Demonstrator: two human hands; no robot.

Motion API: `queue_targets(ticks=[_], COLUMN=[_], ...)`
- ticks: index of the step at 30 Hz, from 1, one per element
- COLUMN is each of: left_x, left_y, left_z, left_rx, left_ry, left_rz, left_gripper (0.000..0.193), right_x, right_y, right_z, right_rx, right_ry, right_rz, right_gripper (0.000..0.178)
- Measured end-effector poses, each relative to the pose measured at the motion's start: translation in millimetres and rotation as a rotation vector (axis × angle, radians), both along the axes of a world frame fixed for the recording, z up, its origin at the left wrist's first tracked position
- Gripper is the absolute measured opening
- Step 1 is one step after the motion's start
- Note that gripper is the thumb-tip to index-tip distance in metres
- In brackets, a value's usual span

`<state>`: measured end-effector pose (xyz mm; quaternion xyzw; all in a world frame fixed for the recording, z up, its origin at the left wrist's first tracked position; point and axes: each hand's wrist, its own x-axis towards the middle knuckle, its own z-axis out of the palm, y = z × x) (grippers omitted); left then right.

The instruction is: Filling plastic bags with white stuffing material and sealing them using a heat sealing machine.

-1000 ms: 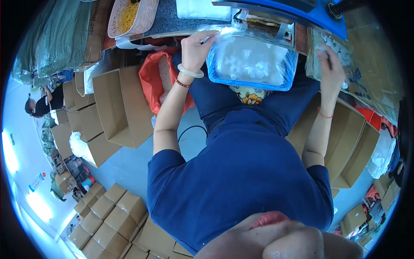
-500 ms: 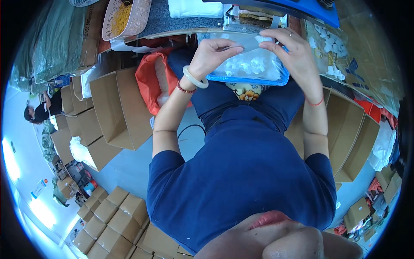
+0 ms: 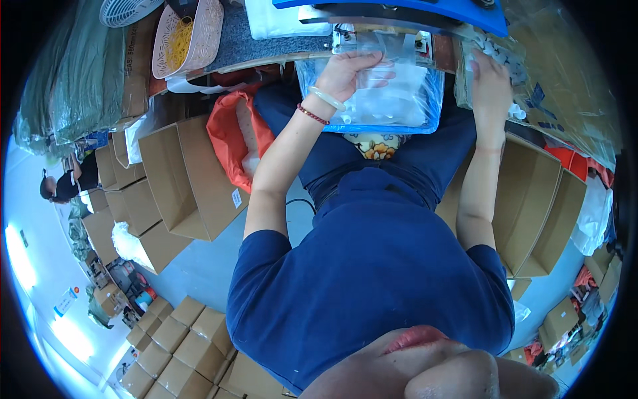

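My left hand (image 3: pixel 352 72) pinches a clear plastic bag (image 3: pixel 379 61) between thumb and fingers, at the front edge of a bench machine with a blue arm (image 3: pixel 399 16). The bag is thin and see-through, so its outline is hard to follow. Beneath it, a blue-rimmed tray (image 3: pixel 392 130) rests at my lap and holds several clear bags with white pieces (image 3: pixel 385 106) in them. Off to the right, my right hand (image 3: pixel 492 78) reaches over a pile of small white plastic parts (image 3: pixel 515 66), fingers stretched and apart. Its fingertips are partly blurred against the parts.
A pink openwork basket (image 3: pixel 216 36) with yellow rubber bands (image 3: pixel 178 43) stands at the bench's left, beside a white flat stack (image 3: pixel 286 20). An orange-red bag (image 3: pixel 229 133) and open cardboard boxes (image 3: pixel 176 179) flank my legs. A person (image 3: pixel 70 179) is far left.
My right hand has left the bag and moved right to the white parts. My left hand has shifted slightly right and up, still holding a bag near the machine.
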<state>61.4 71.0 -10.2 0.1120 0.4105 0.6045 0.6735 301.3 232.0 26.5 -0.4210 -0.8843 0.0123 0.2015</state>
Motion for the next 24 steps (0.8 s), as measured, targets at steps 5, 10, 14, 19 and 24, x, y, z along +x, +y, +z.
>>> queue_targets(ticks=[5, 10, 14, 19, 24], left_x=[-13.8, -119.2, -96.3, -85.3, -40.8], left_y=[-13.0, -7.5, -49.5, -78.8, -79.7], left_z=[0.7, -15.9, -48.1, -12.6, 40.9], left_rx=[-0.03, 0.39, 0.244, 0.048, -0.006], left_ry=[0.571, 2.018, 2.301, 1.874, 1.198], left_rz=[-0.193, 0.482, 0.084, 0.349, 0.233], left_gripper=[0.035, 0.047, 0.048, 0.016, 0.017], right_x=[9.3, -0.2, 12.1, -7.7, -45.9], right_y=[16.1, 26.6, -3.9, -58.0, -108.2], right_z=[-33.5, -41.4, 1.2, 42.2, 37.0], right_rx=[-0.014, -0.076, -0.192, -0.451, -0.783], right_ry=[-0.068, 0.083, 0.39, 0.454, 0.541], right_rz=[0.023, -0.032, -0.119, 0.186, 0.372], right_gripper=[0.033, 0.031, 0.027, 0.021, 0.022])
